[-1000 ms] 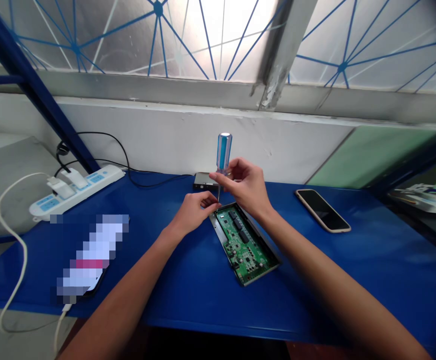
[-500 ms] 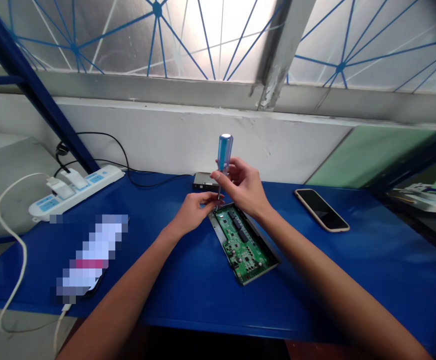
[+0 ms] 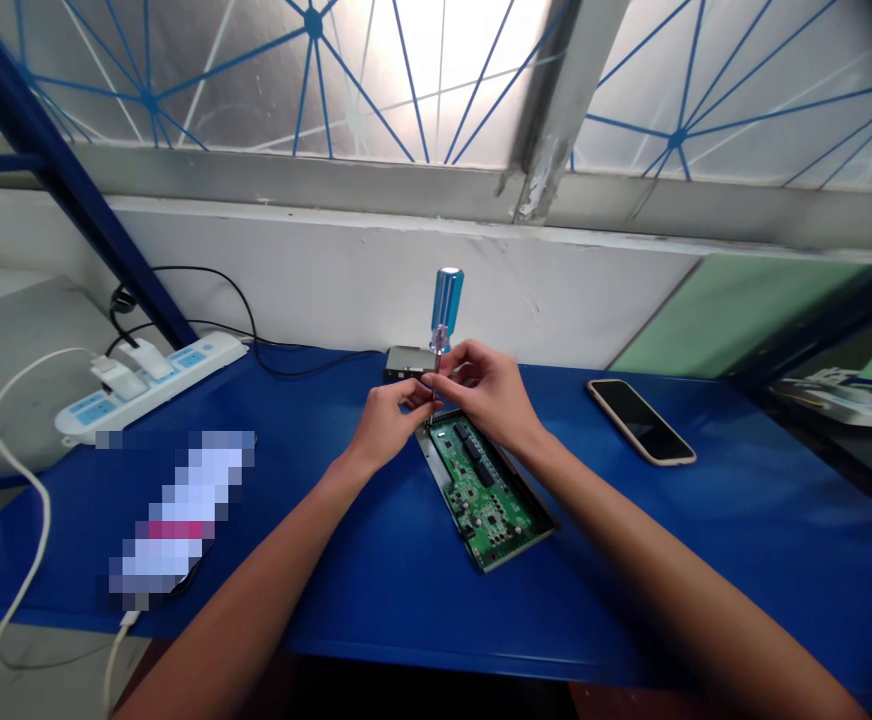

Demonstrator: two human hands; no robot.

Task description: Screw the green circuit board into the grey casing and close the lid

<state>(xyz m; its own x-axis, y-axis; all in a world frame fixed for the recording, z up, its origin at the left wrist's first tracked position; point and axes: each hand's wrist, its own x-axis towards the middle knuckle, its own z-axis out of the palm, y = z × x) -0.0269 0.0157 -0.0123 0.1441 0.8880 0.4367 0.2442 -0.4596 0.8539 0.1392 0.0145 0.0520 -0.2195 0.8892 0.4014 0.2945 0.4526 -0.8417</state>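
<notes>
Your right hand [image 3: 485, 388] clamps thumb and fingers on the shaft of a screwdriver [image 3: 447, 305], just under its clear-and-blue handle, while your left hand [image 3: 377, 422] brings its fingertips in around the lower shaft; whether they are pinched together on it or merely beside it cannot be told (the tip itself is hidden there). The tool stands nearly upright over the far corner of a green circuit board [image 3: 492, 515], which lies in a shallow metal tray [image 3: 436, 468] on the blue table [image 3: 376, 570] before you. The driver looks light and stiff, its thin shaft likely slick; the fluted handle should give you the surer grip for turning. The board is probably rigid but fragile, its chips and small parts exposed, so the tray's bare side rims look the safest hold; thin and light, the tray may skid on the glossy tabletop under a sideways push. Just beyond your hands sits a flat dark-fronted box [image 3: 406, 362]; farther right, well apart, lies a phone in a pale case [image 3: 642, 422].
</notes>
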